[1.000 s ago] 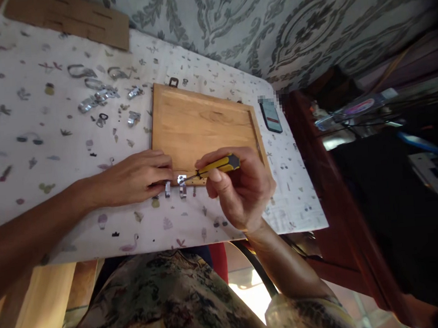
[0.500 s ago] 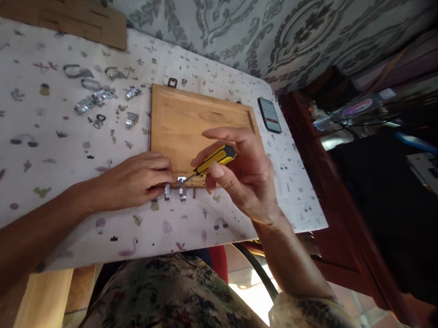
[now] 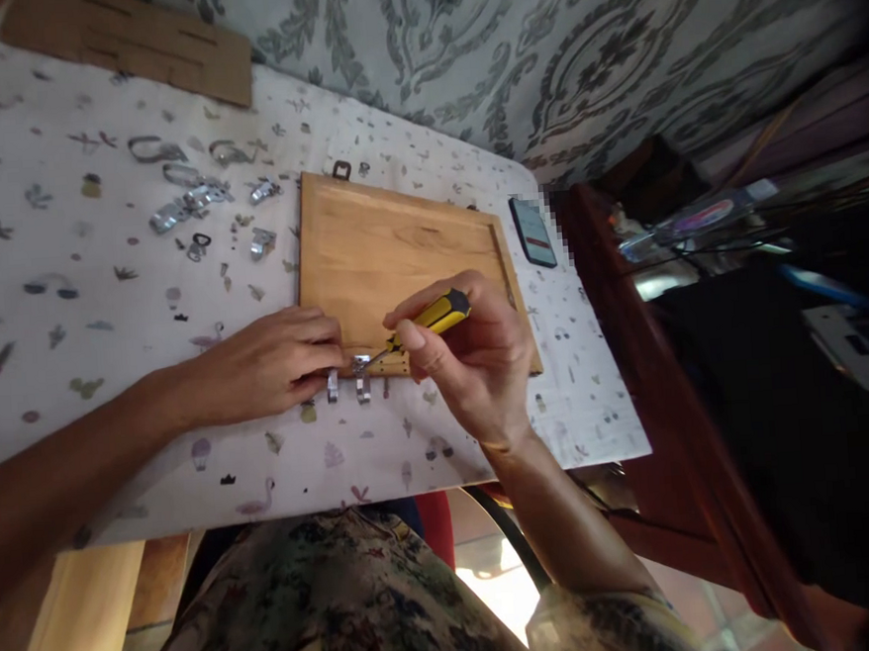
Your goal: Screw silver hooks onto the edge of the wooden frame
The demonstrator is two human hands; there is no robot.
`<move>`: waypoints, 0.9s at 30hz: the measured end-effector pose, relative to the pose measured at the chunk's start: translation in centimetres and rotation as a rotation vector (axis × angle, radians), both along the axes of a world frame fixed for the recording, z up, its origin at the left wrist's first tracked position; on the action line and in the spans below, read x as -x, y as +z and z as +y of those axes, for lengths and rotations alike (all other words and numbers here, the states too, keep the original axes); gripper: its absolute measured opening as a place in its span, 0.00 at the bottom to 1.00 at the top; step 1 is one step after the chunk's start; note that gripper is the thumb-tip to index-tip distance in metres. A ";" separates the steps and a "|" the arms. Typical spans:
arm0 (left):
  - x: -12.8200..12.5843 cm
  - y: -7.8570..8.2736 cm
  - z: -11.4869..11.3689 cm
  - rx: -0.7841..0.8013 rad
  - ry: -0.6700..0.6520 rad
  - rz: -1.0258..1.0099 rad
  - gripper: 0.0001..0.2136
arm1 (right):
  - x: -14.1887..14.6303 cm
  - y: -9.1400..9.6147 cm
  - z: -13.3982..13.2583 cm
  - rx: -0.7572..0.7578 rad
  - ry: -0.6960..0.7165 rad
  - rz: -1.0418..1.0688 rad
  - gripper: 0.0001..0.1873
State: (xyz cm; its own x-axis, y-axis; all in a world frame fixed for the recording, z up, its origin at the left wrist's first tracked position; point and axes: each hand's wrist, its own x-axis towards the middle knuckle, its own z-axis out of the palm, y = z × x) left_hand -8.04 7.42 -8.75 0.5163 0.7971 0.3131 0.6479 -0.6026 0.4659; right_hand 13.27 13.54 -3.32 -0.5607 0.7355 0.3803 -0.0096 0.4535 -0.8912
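Observation:
A wooden board point(image 3: 391, 249) lies on the patterned tablecloth point(image 3: 69, 321). Two small metal hooks point(image 3: 362, 375) stick out from its near edge. My right hand point(image 3: 474, 362) is closed round a yellow-and-black screwdriver point(image 3: 434, 318), whose tip meets the plate of the right hook. My left hand point(image 3: 266, 365) rests on the cloth at the board's near left corner, fingers curled, fingertips pressing on the board edge by the left hook point(image 3: 332, 384).
Several loose metal hooks and rings point(image 3: 188, 199) lie scattered left of the board. A phone point(image 3: 533, 231) sits at its right. A brown cardboard piece point(image 3: 132, 49) lies at the far left. The table's right edge drops to a dark wooden cabinet point(image 3: 631, 371).
My right hand's fingers spread out half a second ago and have closed again round the screwdriver handle, which has turned slightly. The left hand and board have stayed put.

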 end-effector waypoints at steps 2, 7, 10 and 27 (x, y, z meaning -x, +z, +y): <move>0.1 0.0 0.0 -0.020 -0.024 0.038 0.09 | -0.4 0.9 0.3 0.054 0.065 -0.020 0.07; 0.2 0.0 0.1 -0.016 -0.035 0.066 0.11 | -1.3 2.1 0.9 0.056 0.194 -0.067 0.10; 0.2 0.0 0.1 -0.039 -0.047 0.051 0.11 | -1.3 1.9 0.7 0.049 0.205 -0.069 0.06; 0.1 0.0 0.2 -0.063 -0.051 0.058 0.12 | -1.9 1.5 1.0 -0.045 0.238 -0.088 0.10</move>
